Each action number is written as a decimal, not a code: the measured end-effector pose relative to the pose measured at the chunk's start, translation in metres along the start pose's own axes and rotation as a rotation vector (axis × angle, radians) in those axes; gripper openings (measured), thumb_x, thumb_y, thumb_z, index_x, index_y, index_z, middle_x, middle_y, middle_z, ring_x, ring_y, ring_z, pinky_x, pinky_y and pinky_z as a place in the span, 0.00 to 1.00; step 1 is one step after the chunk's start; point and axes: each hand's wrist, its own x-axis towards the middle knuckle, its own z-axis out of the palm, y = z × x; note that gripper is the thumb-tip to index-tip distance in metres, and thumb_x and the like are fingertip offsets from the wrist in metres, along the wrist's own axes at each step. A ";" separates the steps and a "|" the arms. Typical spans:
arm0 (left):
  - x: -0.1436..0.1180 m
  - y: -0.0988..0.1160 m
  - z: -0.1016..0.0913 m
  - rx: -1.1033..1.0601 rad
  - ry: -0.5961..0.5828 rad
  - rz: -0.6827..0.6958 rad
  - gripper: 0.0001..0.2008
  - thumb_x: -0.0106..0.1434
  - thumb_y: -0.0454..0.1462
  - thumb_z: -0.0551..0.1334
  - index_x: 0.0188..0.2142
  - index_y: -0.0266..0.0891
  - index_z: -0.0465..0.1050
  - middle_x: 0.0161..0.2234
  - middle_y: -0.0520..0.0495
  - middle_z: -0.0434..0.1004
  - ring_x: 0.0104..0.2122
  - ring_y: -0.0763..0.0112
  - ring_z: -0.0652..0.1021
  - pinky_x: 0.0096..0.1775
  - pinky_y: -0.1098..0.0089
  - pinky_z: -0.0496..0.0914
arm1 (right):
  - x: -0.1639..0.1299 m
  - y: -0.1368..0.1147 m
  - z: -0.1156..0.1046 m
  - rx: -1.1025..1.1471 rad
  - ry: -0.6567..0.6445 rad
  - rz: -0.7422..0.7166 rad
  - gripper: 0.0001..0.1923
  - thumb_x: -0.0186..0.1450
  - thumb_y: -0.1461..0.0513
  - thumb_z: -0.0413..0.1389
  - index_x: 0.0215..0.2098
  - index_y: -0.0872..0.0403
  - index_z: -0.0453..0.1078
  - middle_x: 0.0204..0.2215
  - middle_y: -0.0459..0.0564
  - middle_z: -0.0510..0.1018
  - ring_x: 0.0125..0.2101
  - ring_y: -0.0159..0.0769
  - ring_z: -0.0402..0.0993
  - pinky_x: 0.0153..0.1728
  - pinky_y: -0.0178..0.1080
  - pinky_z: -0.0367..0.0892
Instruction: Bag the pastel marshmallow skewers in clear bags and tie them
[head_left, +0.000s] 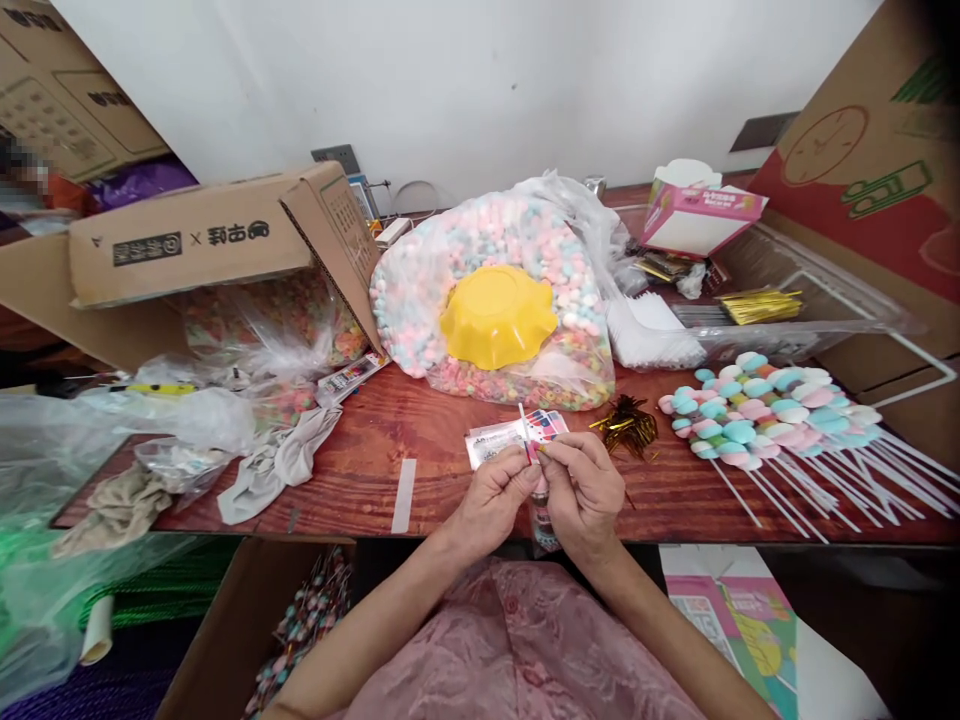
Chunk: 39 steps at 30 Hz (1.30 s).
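Note:
My left hand (495,500) is closed, thumb and fingertips pinching the gathered neck of a small printed clear bag (545,528). A white stick (523,422) pokes up out of that neck, pointing away from me. My right hand (589,490) pinches the same neck from the other side; a small pink and yellow bit shows between the fingertips, too small to name. The bag hangs down toward the table edge, its contents partly hidden by my hands. Just beyond lie flat printed bags (491,440), and to the right a pile of gold twist ties (628,427).
Marshmallow skewers (772,410) lie stacked at right, before a clear plastic bin (810,300). A yellow scalloped bowl (499,315) rests upside down on a large bag of marshmallows (405,270). An open carton (202,235) and grey cloth (281,465) are at left.

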 end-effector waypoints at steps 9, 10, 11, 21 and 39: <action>0.002 -0.011 0.006 -0.336 0.115 -0.157 0.20 0.60 0.50 0.65 0.26 0.35 0.68 0.26 0.53 0.65 0.27 0.77 0.65 0.34 0.74 0.62 | 0.002 0.010 0.010 -0.033 -0.023 -0.076 0.16 0.64 0.70 0.54 0.46 0.47 0.73 0.34 0.47 0.74 0.35 0.36 0.71 0.37 0.43 0.67; 0.003 -0.010 0.005 -0.400 0.124 -0.199 0.20 0.58 0.51 0.66 0.26 0.36 0.67 0.25 0.54 0.64 0.25 0.79 0.64 0.31 0.75 0.61 | 0.004 0.012 0.008 -0.016 -0.039 -0.078 0.18 0.65 0.70 0.53 0.50 0.46 0.71 0.37 0.49 0.75 0.37 0.37 0.72 0.39 0.44 0.68; 0.004 -0.009 0.004 -0.447 0.129 -0.239 0.20 0.56 0.50 0.67 0.26 0.36 0.67 0.24 0.55 0.64 0.23 0.80 0.63 0.29 0.76 0.60 | 0.006 0.015 0.003 -0.009 -0.065 -0.103 0.20 0.65 0.69 0.53 0.53 0.46 0.69 0.41 0.51 0.75 0.40 0.38 0.72 0.40 0.45 0.69; 0.007 0.009 -0.028 -0.422 -0.423 -0.483 0.19 0.53 0.49 0.69 0.24 0.35 0.68 0.22 0.51 0.69 0.19 0.75 0.73 0.26 0.71 0.70 | 0.047 0.035 -0.049 -0.285 -0.763 -0.682 0.18 0.69 0.65 0.52 0.54 0.38 0.68 0.50 0.41 0.78 0.57 0.41 0.66 0.56 0.53 0.48; -0.002 -0.005 -0.030 0.336 -0.261 -0.195 0.12 0.65 0.40 0.55 0.27 0.37 0.69 0.24 0.51 0.67 0.25 0.75 0.65 0.29 0.73 0.62 | 0.015 0.009 -0.030 -0.437 -0.712 -0.315 0.10 0.66 0.67 0.51 0.40 0.51 0.73 0.39 0.49 0.80 0.48 0.44 0.69 0.49 0.53 0.50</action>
